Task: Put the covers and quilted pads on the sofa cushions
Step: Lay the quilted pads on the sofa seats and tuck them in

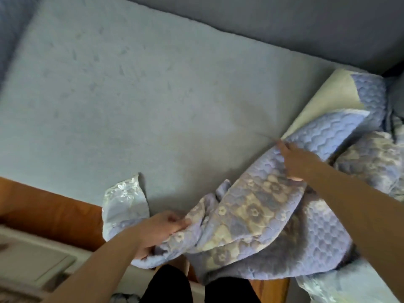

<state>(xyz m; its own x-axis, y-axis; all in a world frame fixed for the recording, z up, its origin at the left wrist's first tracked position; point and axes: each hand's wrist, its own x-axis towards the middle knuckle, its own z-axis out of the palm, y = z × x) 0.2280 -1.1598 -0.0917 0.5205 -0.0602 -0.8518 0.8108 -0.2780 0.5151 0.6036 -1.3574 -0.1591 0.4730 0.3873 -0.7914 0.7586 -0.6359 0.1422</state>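
A crumpled blue quilted pad (258,217) with a floral pattern lies over the front right of the sofa seat. My left hand (161,228) grips its near edge at the seat's front. My right hand (295,160) pinches the pad's upper edge farther back. A large pale blue covered seat cushion (135,101) fills the middle and left. At the right, a bare cream foam cushion (332,92) shows under the pad's folded part. A shiny pale satin cover flap (124,202) hangs at the seat's front edge.
The grey sofa backrest (284,29) runs along the top. A brown wooden frame (54,208) edges the seat front. More floral quilted fabric (376,162) is heaped at the right. A white object (37,263) lies on the floor at lower left, near my dark-clothed legs (196,287).
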